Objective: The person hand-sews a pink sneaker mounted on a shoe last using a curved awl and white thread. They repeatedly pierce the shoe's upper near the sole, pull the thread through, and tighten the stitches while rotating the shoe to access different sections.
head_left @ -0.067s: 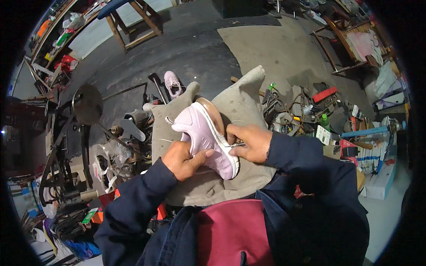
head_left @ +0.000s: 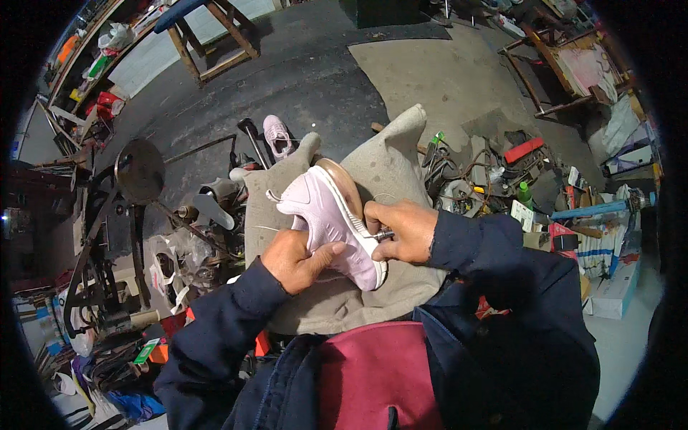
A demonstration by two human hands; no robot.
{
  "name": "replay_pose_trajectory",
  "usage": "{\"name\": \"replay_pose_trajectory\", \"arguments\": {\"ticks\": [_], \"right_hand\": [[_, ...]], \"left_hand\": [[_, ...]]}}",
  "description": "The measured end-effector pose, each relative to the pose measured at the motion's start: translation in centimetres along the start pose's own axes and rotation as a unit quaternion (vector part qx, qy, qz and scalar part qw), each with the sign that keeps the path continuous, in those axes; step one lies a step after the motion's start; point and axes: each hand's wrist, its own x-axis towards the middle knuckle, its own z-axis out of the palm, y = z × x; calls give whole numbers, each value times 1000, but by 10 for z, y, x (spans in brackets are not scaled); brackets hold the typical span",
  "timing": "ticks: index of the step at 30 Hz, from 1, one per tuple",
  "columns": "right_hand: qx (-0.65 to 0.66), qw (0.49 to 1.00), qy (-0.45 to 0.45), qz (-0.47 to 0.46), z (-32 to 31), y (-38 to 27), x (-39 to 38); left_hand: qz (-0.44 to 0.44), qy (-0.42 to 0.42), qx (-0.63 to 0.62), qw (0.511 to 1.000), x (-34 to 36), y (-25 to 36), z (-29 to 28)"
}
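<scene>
My left hand is closed on a pale pink sneaker, its fingers partly hidden at the opening. The shoe lies on its side over a grey cloth on my lap, toe toward me, with a white midsole and a tan sole facing right. My right hand is curled at the sole's edge around a small metal tool, whose tip is hidden. Thin pale strands lie on the cloth either side of the shoe. Another pink sneaker is on the floor beyond the cloth.
A black metal stand with a round plate is at left. Tools, a red object and a green bottle clutter the right. A wooden stool stands at back left, a wooden chair at back right, shelving along the left edge.
My right hand has shifted very slightly, and a bit more of the metal tool shows beside it. The shoe and my left hand are almost unchanged.
</scene>
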Motion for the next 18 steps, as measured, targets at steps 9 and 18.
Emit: {"name": "replay_pose_trajectory", "arguments": {"ticks": [9,18], "right_hand": [[-105,994,-3,41,-5,6,-3],[-205,976,55,49,-3,5,-14]], "left_hand": [[21,19,-16,999,1,-2,4],[8,22,8,1000,3,0,4]]}}
